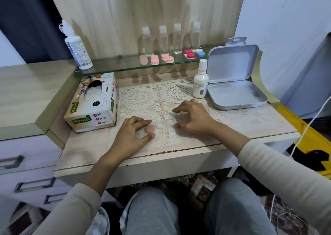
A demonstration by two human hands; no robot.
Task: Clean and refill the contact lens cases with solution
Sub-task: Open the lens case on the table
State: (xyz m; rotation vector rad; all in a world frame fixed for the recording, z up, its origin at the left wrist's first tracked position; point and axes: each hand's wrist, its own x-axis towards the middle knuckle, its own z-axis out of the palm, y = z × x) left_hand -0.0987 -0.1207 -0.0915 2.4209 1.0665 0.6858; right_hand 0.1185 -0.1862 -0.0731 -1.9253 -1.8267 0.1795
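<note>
1. The left hand point(133, 132) lies near the front edge of the worktop point(250, 125), left of the middle. Its fingers point(143, 123) and thumb pinch a round pink cap point(150, 128), with a blurred white piece point(141, 134) beside it.
2. The clear lens case point(163, 123) lies uncapped on the lace mat point(143, 97), between the two hands.
3. The right hand point(193, 119) arches over the case's right end, fingers point(180, 109) bent and spread. I cannot tell whether they grip it.
4. A tissue box point(93, 107) sits at the left edge. An open tin point(236, 95) sits at the back right corner, with a small white bottle point(200, 84) just beside it.
5. The glass shelf point(116, 64) along the back carries a large solution bottle point(78, 50), four clear bottles point(163, 41) and closed cases point(155, 59).
</note>
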